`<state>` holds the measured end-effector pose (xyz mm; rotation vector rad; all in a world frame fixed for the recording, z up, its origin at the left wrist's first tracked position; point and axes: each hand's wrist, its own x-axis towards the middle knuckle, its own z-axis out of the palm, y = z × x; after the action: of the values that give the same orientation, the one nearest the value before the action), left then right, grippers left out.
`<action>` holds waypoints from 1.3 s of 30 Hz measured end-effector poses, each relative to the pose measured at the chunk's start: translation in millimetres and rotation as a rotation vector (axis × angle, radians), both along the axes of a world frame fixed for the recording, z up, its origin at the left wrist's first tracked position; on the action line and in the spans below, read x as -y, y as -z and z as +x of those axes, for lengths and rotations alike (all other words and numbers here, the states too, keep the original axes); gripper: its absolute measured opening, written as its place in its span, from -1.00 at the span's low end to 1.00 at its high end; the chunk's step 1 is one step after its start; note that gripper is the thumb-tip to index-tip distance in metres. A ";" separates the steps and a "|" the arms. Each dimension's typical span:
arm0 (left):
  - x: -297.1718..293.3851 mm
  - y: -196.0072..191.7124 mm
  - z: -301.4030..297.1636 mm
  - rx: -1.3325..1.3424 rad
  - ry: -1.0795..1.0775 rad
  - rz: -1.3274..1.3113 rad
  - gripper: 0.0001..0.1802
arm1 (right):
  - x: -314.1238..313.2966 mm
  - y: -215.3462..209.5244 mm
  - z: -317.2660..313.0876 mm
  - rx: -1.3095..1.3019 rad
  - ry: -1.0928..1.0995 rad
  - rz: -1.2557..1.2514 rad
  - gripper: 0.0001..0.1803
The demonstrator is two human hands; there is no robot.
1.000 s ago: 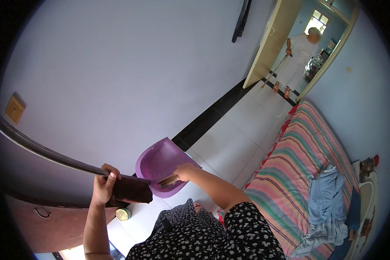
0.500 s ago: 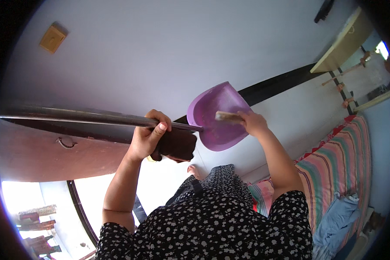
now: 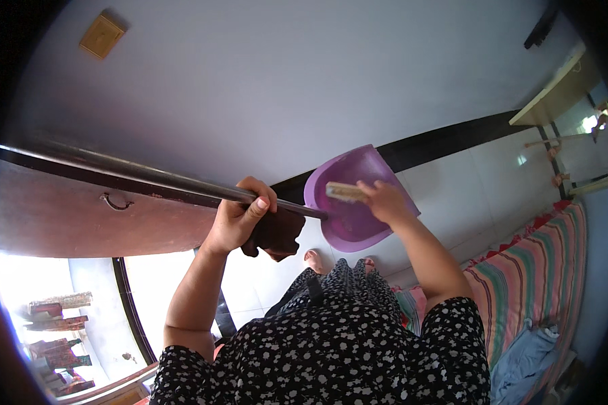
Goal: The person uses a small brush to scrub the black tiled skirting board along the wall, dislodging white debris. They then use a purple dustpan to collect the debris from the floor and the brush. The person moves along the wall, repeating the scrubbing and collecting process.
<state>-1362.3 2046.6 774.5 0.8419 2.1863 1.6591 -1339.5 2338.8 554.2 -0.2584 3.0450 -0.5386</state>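
Note:
A purple long-handled dustpan (image 3: 348, 227) hangs in front of me, its open side turned to the right. My left hand (image 3: 233, 226) is closed around its metal pole (image 3: 152, 177), which runs off to the left. Just beneath that hand shows a dark brown lump (image 3: 277, 234); whether it is cloth or wood, and whether the hand holds it, I cannot tell. My right hand (image 3: 385, 201) grips a small brush (image 3: 344, 192) with a pale wooden back. Its light bristles face down over the pan's inner surface.
A brown cabinet front (image 3: 54, 209) with a curved handle (image 3: 117, 202) stands at the left. The pale wall (image 3: 284, 88) rises ahead above a black skirting band (image 3: 446, 142). At the right is a bed (image 3: 534, 263) with a striped cover and blue cloth (image 3: 530, 358). My feet (image 3: 313, 259) are on the tiles.
The brush has shifted slightly left and down across the pan, turning more level. In the picture, the pan and pole end sit lower and to the right. The view has moved, showing both feet.

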 end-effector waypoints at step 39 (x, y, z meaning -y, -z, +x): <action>-289.6 234.3 -134.2 -0.117 0.526 -0.907 -0.64 | -44.7 178.9 98.2 0.545 0.930 -0.647 -0.54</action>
<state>-1496.6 2336.1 540.2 1.0750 2.1679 0.3068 -1241.3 2383.4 375.3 1.1340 2.2009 -1.3299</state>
